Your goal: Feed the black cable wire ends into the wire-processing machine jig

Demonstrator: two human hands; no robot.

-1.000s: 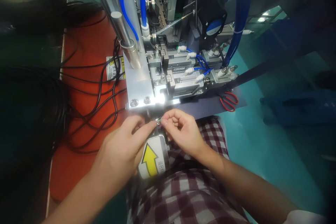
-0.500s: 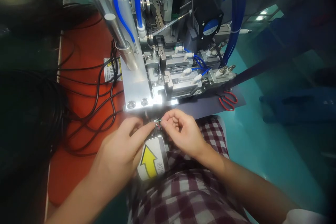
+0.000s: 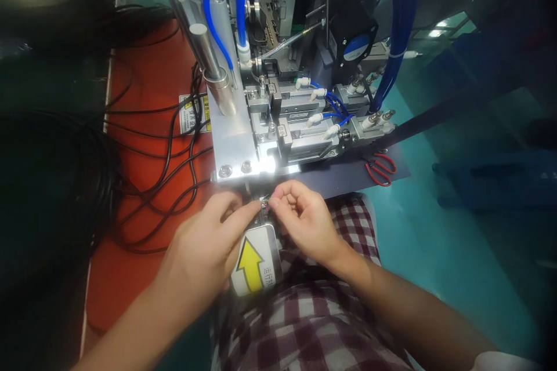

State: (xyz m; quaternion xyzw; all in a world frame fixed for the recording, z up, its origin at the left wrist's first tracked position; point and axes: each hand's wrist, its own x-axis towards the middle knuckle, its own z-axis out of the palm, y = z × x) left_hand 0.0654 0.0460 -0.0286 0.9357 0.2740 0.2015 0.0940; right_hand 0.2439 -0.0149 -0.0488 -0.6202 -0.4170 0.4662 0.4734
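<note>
My right hand [image 3: 307,220] is closed in a pinch, thumb against forefinger, on thin wires [image 3: 266,200] that show as fine pale and greenish strands. Opposite it, my left hand [image 3: 202,243] has its thumb and fingers drawn together at a small metal fitting [image 3: 263,206] just in front of the machine's edge; what lies between those fingers is hidden. Both sets of fingertips nearly meet there. Directly below them is a white plate with a yellow arrow [image 3: 251,266], partly covered by my left hand.
The machine's aluminium plate [image 3: 235,151] and pneumatic cylinders [image 3: 304,142] stand just beyond my hands. Red-handled snips [image 3: 380,169] lie on a dark sheet [image 3: 348,177] to the right. Black cables [image 3: 167,151] run over the orange-red surface [image 3: 148,69] at left.
The view has shifted slightly, so the machine sits a little further right. Both hands stay at the same small fitting; the strands at the right fingertips show at a different angle.
</note>
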